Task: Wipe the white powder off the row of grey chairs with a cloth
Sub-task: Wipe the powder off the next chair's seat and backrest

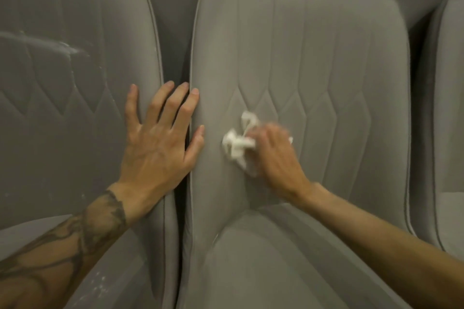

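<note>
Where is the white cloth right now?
The cloth is bunched under the right hand, pressed against the lower backrest of the middle chair, right of the left hand.

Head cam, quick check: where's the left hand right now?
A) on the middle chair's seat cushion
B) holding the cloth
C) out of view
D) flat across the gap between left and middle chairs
D: the left hand lies open, fingers spread, across the gap between the left chair and middle chair, while the right hand presses the white cloth to the middle backrest.

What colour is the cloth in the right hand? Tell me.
White; the cloth shows crumpled under the right hand in the head view.
</note>
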